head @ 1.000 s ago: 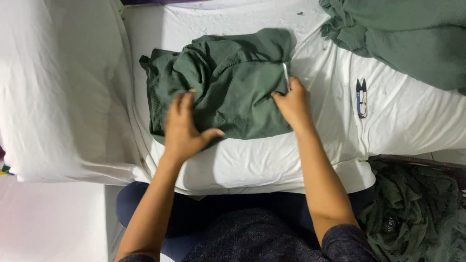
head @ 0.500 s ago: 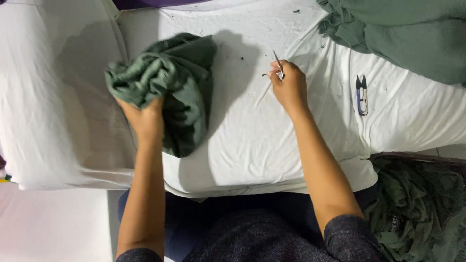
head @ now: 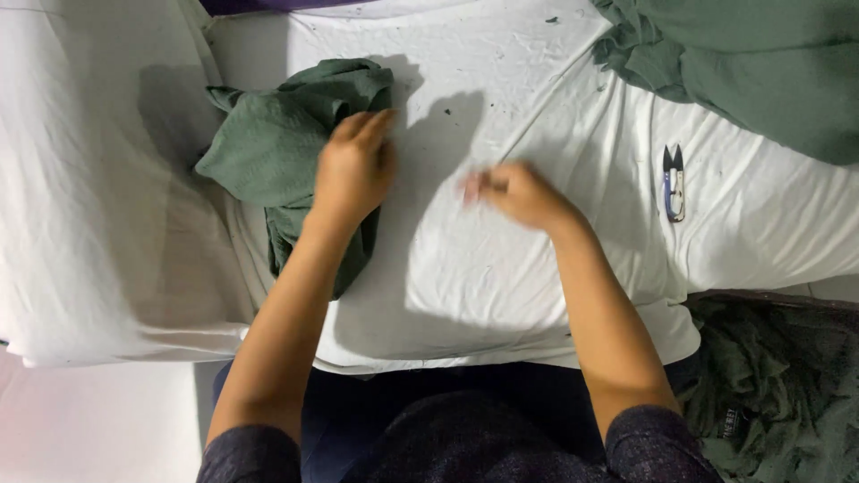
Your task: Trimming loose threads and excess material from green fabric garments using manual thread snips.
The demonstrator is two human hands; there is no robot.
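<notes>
Lap: dark trousers and dark knit sleeves sit at the bottom, nearest the camera
Pile low right: a heap of crumpled green cloth [head: 778, 385] lies beside the lap, below the sheet's edge
Sheet: a white sheet [head: 501, 295] covers the work top; it is soft, wrinkled and dotted with tiny thread bits
Left hand: the left hand [head: 353, 170] lies flat on the shirt, fingers loose and spread, pressing it, not gripping
Right hand: the right hand [head: 514, 192] hovers just over the bare sheet, blurred; the fingers look pinched together, but what they hold, if anything, I cannot tell
Shirt: the green shirt [head: 286, 152] lies bunched up and lumpy at the left side of the sheet, partly on the white cloth there
Change: a second ago the shirt lay spread flat in the middle under both hands; now it is pushed off to the left and the middle is bare, so this shirt looks finished with
Snips: small thread snips [head: 673, 183] with blue and black handles lie alone to the right, well apart from both hands
Far pile: more smooth green cloth [head: 761, 63] is heaped at the top right corner
</notes>
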